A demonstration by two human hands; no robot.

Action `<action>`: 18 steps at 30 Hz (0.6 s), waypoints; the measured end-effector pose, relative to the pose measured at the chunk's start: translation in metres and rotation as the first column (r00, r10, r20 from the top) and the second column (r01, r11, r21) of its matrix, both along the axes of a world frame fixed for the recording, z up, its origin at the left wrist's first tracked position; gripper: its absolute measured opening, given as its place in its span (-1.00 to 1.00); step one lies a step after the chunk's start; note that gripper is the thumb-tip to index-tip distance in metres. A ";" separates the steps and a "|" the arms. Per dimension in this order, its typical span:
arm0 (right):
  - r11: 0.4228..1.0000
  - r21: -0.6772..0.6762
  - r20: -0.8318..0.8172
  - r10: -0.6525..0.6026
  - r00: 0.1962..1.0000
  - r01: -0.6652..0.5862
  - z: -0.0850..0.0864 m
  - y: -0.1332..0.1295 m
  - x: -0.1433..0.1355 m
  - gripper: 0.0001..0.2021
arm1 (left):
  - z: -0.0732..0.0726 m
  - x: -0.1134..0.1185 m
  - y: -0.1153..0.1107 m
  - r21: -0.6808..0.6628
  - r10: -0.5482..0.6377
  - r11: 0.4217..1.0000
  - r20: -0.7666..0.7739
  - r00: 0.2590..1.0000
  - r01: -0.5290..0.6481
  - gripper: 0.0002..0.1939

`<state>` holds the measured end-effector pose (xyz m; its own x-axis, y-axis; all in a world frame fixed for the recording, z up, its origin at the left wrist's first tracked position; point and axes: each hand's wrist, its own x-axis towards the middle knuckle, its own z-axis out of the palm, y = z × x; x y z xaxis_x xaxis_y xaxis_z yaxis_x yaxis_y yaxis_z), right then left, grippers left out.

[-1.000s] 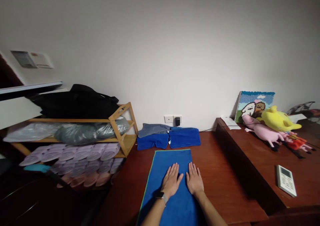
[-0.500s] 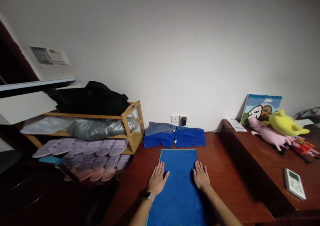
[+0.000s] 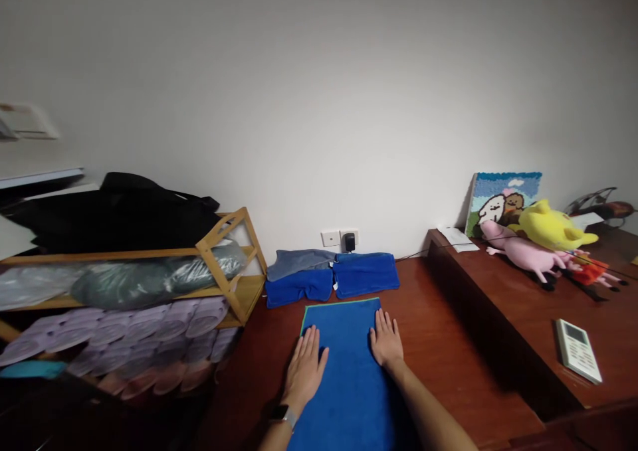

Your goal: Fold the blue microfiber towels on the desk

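Observation:
A long blue towel (image 3: 343, 358) with a green edge lies flat on the reddish-brown wooden table (image 3: 443, 345); its near end runs out of view. My left hand (image 3: 304, 368) rests flat on the towel's left edge, fingers stretched forward, a watch on the wrist. Along the right edge, my right hand (image 3: 386, 339) also lies flat with its fingers extended. Beyond the towel, by the wall, are a folded blue cloth (image 3: 366, 275), another blue cloth (image 3: 299, 287) and a grey-blue cloth (image 3: 302, 262).
To the left stands a wooden rack (image 3: 244, 298) holding slippers (image 3: 169, 319), plastic-wrapped items and a black bag (image 3: 114, 212). A raised surface on the right carries plush toys (image 3: 553, 228), a picture (image 3: 506, 198) and a white device with buttons (image 3: 578, 351). A black plug (image 3: 349, 241) sits in the wall socket.
The whole view has swung slightly to the right, so the rack sits further left. Both hands remain flat on the towel's edges, in nearly the same places.

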<state>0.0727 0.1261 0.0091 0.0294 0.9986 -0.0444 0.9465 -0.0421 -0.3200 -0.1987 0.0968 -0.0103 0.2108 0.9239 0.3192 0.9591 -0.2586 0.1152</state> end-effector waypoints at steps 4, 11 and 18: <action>1.000 -0.002 0.014 0.009 1.000 -0.009 0.002 0.001 0.002 -0.34 | 0.007 0.083 0.022 -0.037 -0.109 0.993 0.044 0.993 0.111 -0.31; 0.999 -0.015 0.026 0.040 0.999 -0.040 0.001 0.002 0.003 -0.37 | 0.000 0.152 0.045 -0.165 -0.177 0.968 0.077 0.981 0.188 -0.28; 1.000 -0.002 0.003 0.005 1.000 -0.005 0.005 -0.001 0.002 -0.35 | -0.005 0.060 0.044 -0.179 -0.008 0.984 0.059 0.998 0.019 -0.21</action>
<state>0.0742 0.1254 0.0136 0.0244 0.9986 -0.0459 0.9476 -0.0377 -0.3171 -0.1389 0.1405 -0.0158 0.2098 0.9644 0.1607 0.9459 -0.2418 0.2161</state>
